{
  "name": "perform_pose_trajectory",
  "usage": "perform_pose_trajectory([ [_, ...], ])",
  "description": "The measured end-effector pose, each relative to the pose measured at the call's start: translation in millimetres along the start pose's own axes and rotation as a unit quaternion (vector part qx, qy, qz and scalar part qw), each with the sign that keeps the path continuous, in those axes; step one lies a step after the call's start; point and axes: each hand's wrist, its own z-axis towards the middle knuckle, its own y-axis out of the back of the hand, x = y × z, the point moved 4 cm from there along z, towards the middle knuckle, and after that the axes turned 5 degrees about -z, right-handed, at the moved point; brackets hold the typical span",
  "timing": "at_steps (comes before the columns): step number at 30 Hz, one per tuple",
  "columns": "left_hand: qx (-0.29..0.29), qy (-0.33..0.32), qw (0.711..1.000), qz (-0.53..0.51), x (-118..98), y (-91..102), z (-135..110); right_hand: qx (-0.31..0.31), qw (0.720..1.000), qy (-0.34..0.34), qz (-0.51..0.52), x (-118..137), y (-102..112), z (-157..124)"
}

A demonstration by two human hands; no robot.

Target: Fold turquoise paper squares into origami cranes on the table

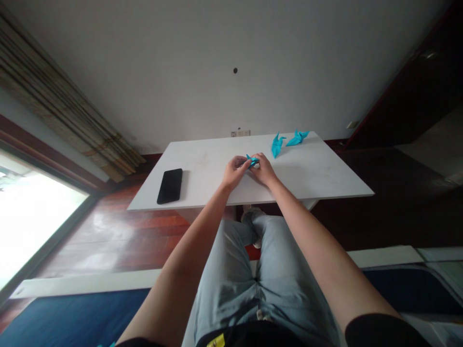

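A small piece of folded blue paper (253, 160) is between my two hands, above the near middle of the white table (202, 159). My left hand (236, 170) pinches it from the left with thumb and fingers. From the right, my right hand (264, 169) closes on its other side, and the fingers of both hands cover much of the paper. Beyond my right hand stand two blue origami cranes, one nearer crane (277, 145) and one farther crane (298, 138) close to the table's back edge.
A black phone or tablet (170, 186) lies at the table's left. Behind the table, the wall holds a socket strip (240, 133). A curtain (72, 96) and a bright window are on the left, and a dark door (405, 72) is on the right.
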Motion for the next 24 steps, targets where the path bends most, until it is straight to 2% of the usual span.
perform_pose_trajectory([
  [3, -0.009, -0.022, 1.000, 0.014, 0.8, 0.5, 1.6, 0.003, 1.000, 0.014, 0.004, 0.0, -1.7, -0.2],
  [5, -0.040, -0.027, 0.999, 0.003, 2.5, 4.2, 3.8, 0.002, 1.000, 0.006, 0.021, -2.4, -1.6, -0.1],
  [11, -0.174, 0.050, 0.982, -0.058, 17.6, 22.8, 9.9, -0.060, 0.983, -0.116, 0.129, -19.7, 5.9, 0.3],
  [13, -0.184, 0.058, 0.979, -0.070, 22.9, 26.0, 11.7, -0.081, 0.971, -0.150, 0.167, -23.1, 8.3, 0.5],
  [16, -0.180, 0.060, 0.980, -0.066, 29.2, 28.8, 13.9, -0.093, 0.961, -0.161, 0.207, -22.6, 10.5, 1.5],
  [19, -0.201, 0.053, 0.978, -0.006, 28.2, 33.0, 11.4, -0.092, 0.959, -0.153, 0.218, -19.7, 11.6, 2.2],
  [22, -0.228, 0.016, 0.964, 0.138, 13.8, 34.3, 3.0, -0.102, 0.962, -0.136, 0.215, -17.7, 12.6, 2.2],
  [24, -0.199, 0.007, 0.948, 0.247, 3.3, 29.0, -2.2, -0.105, 0.963, -0.123, 0.218, -16.7, 12.3, 2.3],
])
